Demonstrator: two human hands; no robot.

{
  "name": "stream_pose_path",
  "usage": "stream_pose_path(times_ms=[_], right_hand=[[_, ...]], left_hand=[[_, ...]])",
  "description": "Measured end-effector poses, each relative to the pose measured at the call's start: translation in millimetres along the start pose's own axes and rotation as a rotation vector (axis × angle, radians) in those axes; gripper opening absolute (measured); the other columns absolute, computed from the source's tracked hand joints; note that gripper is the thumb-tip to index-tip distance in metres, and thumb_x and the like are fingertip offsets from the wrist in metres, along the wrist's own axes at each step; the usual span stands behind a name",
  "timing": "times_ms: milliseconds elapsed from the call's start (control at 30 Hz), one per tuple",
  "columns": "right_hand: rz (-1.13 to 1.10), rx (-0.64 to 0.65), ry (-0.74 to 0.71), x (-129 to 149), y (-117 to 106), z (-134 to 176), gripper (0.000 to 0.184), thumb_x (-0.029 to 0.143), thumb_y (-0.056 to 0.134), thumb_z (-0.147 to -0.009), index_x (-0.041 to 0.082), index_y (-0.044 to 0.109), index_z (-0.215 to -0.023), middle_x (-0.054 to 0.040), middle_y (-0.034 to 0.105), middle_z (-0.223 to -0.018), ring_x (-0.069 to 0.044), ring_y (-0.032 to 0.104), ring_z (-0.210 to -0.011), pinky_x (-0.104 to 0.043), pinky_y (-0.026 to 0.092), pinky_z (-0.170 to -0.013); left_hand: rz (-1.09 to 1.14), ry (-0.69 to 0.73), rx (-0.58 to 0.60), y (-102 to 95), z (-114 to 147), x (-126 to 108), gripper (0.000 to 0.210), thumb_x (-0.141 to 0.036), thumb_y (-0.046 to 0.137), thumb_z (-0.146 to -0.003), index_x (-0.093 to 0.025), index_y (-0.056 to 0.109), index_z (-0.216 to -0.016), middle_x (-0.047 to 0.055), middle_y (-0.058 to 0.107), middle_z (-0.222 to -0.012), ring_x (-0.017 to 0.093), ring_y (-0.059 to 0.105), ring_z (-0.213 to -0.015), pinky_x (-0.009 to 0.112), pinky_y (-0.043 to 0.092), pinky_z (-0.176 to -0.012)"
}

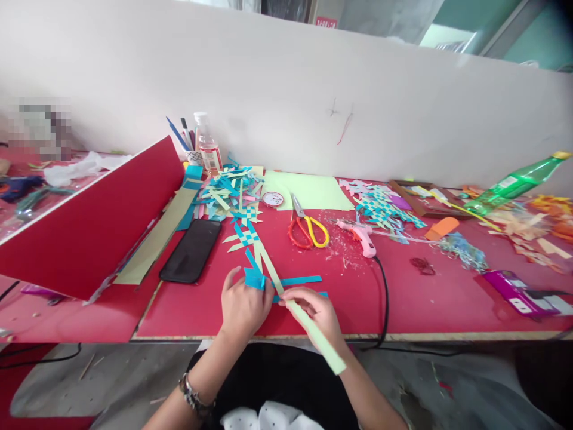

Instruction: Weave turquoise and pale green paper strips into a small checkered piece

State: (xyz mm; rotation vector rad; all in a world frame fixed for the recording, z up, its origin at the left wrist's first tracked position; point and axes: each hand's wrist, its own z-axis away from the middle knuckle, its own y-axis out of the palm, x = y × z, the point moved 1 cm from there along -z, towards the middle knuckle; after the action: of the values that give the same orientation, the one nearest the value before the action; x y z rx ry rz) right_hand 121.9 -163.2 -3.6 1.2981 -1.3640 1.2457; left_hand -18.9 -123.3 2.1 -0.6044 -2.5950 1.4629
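My left hand (247,304) is closed on several blue paper strips (255,278) near the table's front edge. In my right hand (316,310) a long pale green paper strip (308,325) is pinched; one end runs up past the left hand and the other hangs over my right wrist. Blue strips (299,280) stick out to the right between the hands. Just beyond lies a small woven piece (247,237) of blue and pale green strips. Fingers hide where the strips cross.
Scissors (308,230) and a pink glue gun (360,235) with a black cord lie ahead. A black phone (191,251) is at left, beside an upright red board (111,209). Cut strips (230,191) are heaped behind. A green bottle (514,184) leans at right.
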Motion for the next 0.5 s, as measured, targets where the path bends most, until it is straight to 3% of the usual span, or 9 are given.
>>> stream_pose_path(times_ms=[100, 500], right_hand=[[0.158, 0.082, -0.065, 5.9, -2.4, 1.4, 0.014, 0.016, 0.05, -0.075, 0.022, 0.063, -0.078, -0.0039, 0.061, -0.087, -0.015, 0.058, -0.084, -0.027, 0.047, -0.075], [0.484, 0.138, -0.332, -0.2, 1.8, 10.9, 0.025, 0.006, 0.042, -0.078, 0.023, 0.058, -0.089, -0.0041, 0.055, -0.093, -0.014, 0.051, -0.088, -0.027, 0.042, -0.076]], left_hand=[[-0.022, -0.01, 0.009, 0.4, 0.1, 0.5, 0.032, -0.026, 0.041, -0.078, -0.017, 0.05, -0.049, 0.001, 0.052, -0.042, 0.014, 0.051, -0.043, 0.036, 0.035, -0.081], [-0.065, -0.028, 0.087, -6.4, -3.2, -0.4, 0.038, -0.028, 0.036, -0.081, -0.017, 0.051, -0.048, 0.002, 0.052, -0.042, 0.015, 0.05, -0.043, 0.034, 0.037, -0.071]])
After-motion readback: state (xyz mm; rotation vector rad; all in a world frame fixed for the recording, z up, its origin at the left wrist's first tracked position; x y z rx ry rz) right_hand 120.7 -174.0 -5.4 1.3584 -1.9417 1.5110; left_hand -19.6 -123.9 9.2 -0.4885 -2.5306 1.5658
